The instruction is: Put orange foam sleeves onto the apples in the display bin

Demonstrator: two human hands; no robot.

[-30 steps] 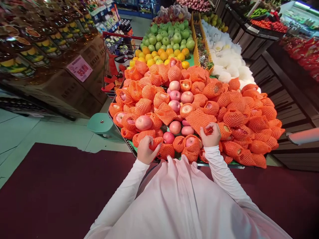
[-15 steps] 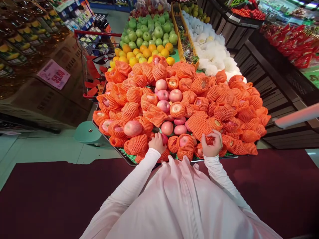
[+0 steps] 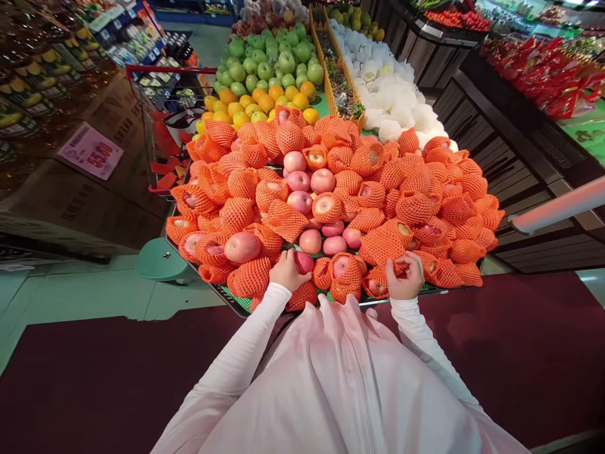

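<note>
My left hand [image 3: 286, 272] is closed round a dark pink apple [image 3: 303, 262] at the front edge of the pile, thumb and fingers on its near side. Off to the right, my right hand [image 3: 405, 276] has thumb and fingers curled in a pinch on the lower edge of an orange foam net sleeve [image 3: 384, 244]. Whether that sleeve has fruit inside is hidden. Between the hands sit netted apples [image 3: 343, 271]. Several bare pink apples [image 3: 311, 241] lie just beyond, in the middle of the pile.
More apples in orange nets [image 3: 416, 208] spread widely on both sides. Behind them are oranges [image 3: 265, 102], green apples [image 3: 269, 60] and white-netted fruit [image 3: 401, 107]. A shopping cart [image 3: 150, 126] and a green stool [image 3: 161, 260] stand left. A pale pole [image 3: 558, 205] juts in from the right.
The view has shifted, moving the pile left in the picture. My right hand and the foam sleeve have moved right across the pile, baring a pink apple. More of the left hand's apple shows.
</note>
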